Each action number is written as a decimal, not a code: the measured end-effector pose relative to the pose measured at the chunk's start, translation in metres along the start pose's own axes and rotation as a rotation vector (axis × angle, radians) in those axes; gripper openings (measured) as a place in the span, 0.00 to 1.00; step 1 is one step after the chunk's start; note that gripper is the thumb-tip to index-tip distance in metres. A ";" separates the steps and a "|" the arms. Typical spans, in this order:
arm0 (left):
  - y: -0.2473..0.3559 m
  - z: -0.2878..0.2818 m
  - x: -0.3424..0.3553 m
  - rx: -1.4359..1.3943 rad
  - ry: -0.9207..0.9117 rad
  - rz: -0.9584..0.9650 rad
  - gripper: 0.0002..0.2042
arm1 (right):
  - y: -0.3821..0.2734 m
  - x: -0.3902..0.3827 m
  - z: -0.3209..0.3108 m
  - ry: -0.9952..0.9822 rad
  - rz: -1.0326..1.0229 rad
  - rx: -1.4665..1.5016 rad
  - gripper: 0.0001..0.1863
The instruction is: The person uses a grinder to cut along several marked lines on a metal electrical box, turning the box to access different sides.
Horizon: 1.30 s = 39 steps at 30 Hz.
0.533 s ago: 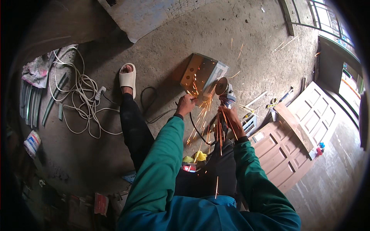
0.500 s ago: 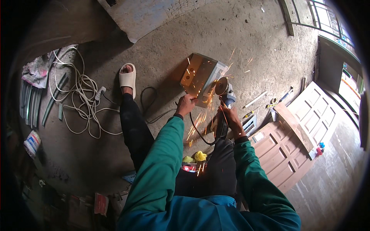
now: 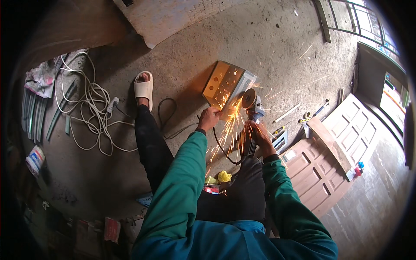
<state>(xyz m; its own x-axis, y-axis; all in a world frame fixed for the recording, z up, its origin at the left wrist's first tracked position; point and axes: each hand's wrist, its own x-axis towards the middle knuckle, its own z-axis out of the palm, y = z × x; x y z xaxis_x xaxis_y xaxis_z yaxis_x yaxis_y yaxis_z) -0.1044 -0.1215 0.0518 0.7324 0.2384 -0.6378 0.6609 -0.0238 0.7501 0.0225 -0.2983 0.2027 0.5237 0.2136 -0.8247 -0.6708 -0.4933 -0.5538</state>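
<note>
Sparks [image 3: 233,123] have thickened and brightened since a half-second back, fanning in the middle of the frame toward the lower left, and the glow on the box [image 3: 228,81] has deepened to orange. Box, grinder [image 3: 256,114] and hands have hardly shifted, so I'd judge the disc [image 3: 248,99] is biting harder into the same spot. From where I stand, the glare hides the exact point of contact.

Box sits on the floor [image 3: 182,60], just above centre, its right edge right beside the disc. Its lower edge is at the fingers of the left hand [image 3: 209,118], which look closed on it, though the sparks blur the grip. Right of centre, the right hand [image 3: 260,137] has its fingers wrapped around the grinder's body, well below the disc; the box is up and left of them.
</note>
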 end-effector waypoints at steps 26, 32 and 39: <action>0.011 -0.006 -0.003 -0.043 -0.007 -0.018 0.12 | -0.010 -0.008 0.002 0.018 -0.003 0.097 0.10; 0.014 -0.010 -0.004 0.015 0.010 -0.003 0.12 | -0.023 -0.005 0.010 0.016 0.033 -0.024 0.10; 0.004 -0.005 -0.007 -0.042 0.107 0.197 0.10 | -0.025 -0.007 0.007 0.011 0.189 -0.006 0.09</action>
<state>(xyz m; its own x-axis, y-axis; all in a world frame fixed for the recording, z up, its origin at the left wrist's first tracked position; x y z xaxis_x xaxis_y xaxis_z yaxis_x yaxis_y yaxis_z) -0.1076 -0.1181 0.0606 0.8239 0.3343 -0.4576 0.4977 -0.0404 0.8664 0.0317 -0.2813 0.2209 0.3942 0.1078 -0.9127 -0.7546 -0.5290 -0.3883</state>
